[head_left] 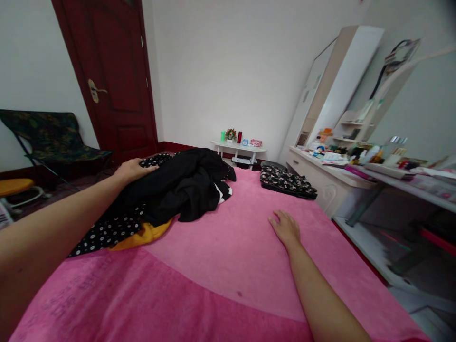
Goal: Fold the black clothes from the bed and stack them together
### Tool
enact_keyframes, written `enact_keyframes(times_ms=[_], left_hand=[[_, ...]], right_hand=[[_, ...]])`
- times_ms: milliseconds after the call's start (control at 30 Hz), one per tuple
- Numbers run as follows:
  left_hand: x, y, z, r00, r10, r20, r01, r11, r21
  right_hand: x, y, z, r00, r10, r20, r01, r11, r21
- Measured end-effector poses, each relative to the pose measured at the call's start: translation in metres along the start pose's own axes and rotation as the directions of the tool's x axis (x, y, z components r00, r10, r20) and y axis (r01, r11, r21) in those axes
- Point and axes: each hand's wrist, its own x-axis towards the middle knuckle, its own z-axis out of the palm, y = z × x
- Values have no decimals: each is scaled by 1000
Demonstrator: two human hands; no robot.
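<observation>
A heap of clothes lies on the left of the pink bedspread [228,256]. On top is a rumpled black garment [185,183], with white-dotted black cloth [110,232] and a yellow cloth [153,232] showing from beneath. My left hand [133,170] rests on the far left side of the heap, thumb and fingers apart against the fabric; some fingertips are hard to make out. To the right, my right hand [287,228] lies palm down on the bedspread, fingers spread and holding nothing. Beyond it sits a folded black floral garment [287,180].
A dressing table [320,166] crowded with bottles and small items runs along the right side of the bed. Past the foot stands a low white table [238,146] bearing ornaments. At left are a camouflage folding chair [53,137], a yellow-topped stool [16,186] and a dark red door [110,71].
</observation>
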Motion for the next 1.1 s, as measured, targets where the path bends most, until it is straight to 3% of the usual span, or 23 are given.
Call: enact_keyframes(times_ms=[100, 233, 300, 400, 500, 600, 667, 733, 767, 833, 933, 967, 1033, 1100], left_hand=[[-7, 16, -3, 999, -30, 20, 27, 986, 165], [-13, 54, -30, 991, 84, -108, -51, 959, 278], [-7, 72, -53, 972, 20, -236, 30, 978, 209], [7, 106, -96, 882, -94, -461, 91, 995, -30], [9, 164, -135, 779, 84, -622, -192, 975, -109], [-9, 242, -147, 659, 326, -678, -463, 886, -25], [-30, 288, -130, 590, 468, -658, -614, 789, 11], [-54, 316, -93, 581, 644, -498, -735, 677, 17], [-67, 321, -69, 596, 704, -386, -760, 649, 9], [-91, 315, -15, 589, 803, -90, -805, 593, 21], [-122, 283, 55, 646, 705, 291, -750, 657, 72], [-130, 271, 71, 667, 676, 314, -728, 680, 84], [-143, 254, 90, 691, 681, 240, -715, 694, 89], [-151, 249, 95, 707, 684, 180, -703, 709, 65]], right_hand=[[-1, -2, -1, 1000, 14, 2, -14, 1000, -1], [-4, -4, -3, 1000, 30, -3, -30, 1000, 4], [-5, -5, -4, 1000, 31, -6, -31, 999, 12], [-6, -6, -6, 1000, 26, -15, -26, 999, 38], [-7, -7, -5, 999, 15, -31, -12, 997, 73], [-6, -4, -3, 998, 18, -65, -7, 986, 166], [-5, -1, -2, 994, 35, -100, -2, 950, 313], [-3, 4, -1, 990, 58, -126, 5, 895, 447], [-2, 6, -1, 988, 70, -135, 5, 872, 489], [1, 11, -1, 985, 88, -150, 6, 847, 531], [2, 15, 0, 983, 118, -143, 18, 704, 710], [2, 15, 0, 984, 119, -132, 26, 639, 769], [1, 10, 1, 989, 101, -113, 36, 567, 823], [-2, 3, 1, 992, 62, -107, 47, 613, 789]])
